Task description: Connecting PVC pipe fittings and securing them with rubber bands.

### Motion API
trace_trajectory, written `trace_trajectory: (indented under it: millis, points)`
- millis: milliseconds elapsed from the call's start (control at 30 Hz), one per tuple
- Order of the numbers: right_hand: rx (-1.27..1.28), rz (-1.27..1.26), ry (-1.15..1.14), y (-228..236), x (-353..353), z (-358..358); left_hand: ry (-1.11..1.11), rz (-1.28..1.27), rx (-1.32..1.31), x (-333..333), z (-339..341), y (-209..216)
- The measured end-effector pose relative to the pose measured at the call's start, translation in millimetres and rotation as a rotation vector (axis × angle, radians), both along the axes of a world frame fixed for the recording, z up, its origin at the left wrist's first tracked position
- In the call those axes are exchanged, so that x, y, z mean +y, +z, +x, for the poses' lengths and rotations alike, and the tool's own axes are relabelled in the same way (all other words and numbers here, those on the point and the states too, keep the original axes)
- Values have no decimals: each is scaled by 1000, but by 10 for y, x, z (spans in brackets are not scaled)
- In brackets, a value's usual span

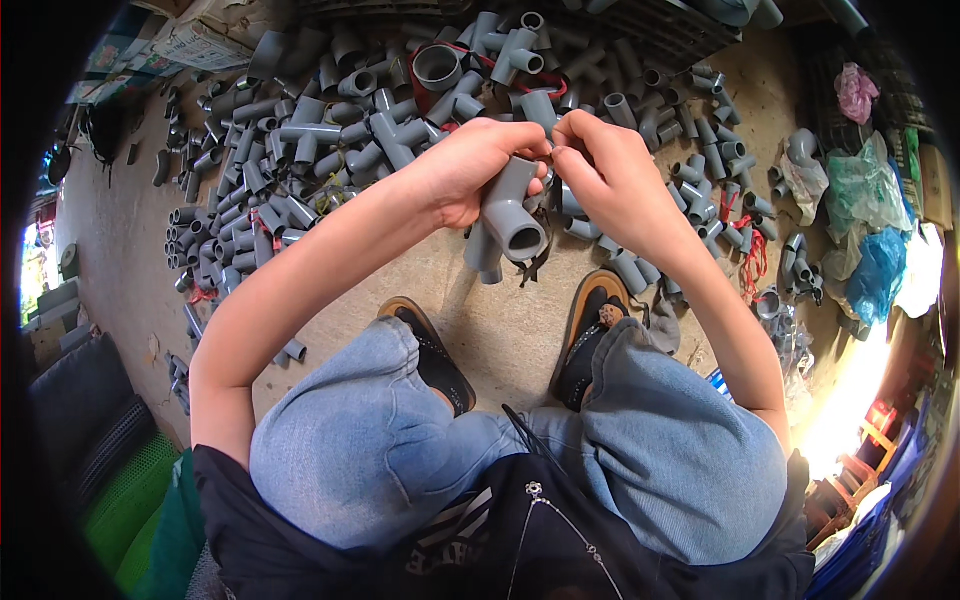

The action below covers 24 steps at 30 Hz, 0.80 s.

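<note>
Over the floor in front of my knees, my left hand (482,165) is closed round a grey plastic pipe elbow (514,205), its open end tilted down toward me. More grey fittings (484,255) hang just below it, and I cannot tell whether they are joined to it. A thin black strip (536,268) dangles beneath the elbow. My right hand (612,170) meets the left fingertips, thumb and forefinger pinched together. What lies in that pinch is too small and too hidden to name.
A wide heap of grey pipe fittings (300,135) covers the floor ahead, with red straps (755,262) among them. Plastic bags (868,190) hang at the right. Dark crates (660,35) stand behind the heap. My sandalled feet (432,355) are on the concrete floor.
</note>
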State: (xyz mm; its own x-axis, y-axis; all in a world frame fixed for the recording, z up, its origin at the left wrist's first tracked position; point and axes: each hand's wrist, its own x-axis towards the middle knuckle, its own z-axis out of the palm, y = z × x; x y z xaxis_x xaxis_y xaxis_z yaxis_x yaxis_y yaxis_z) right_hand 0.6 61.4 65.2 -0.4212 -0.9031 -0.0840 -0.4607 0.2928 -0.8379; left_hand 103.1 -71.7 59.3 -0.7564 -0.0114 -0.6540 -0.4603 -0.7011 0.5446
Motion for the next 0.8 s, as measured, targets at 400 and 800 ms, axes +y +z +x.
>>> trace_trajectory:
  millis: [400,800]
  points:
    - [-401,-282,-249,-187,142,-126,-424,-353,429,108,114,-32]
    - [-523,-294,-187,-212,220,-86,-226,-1120,197,246,222,127]
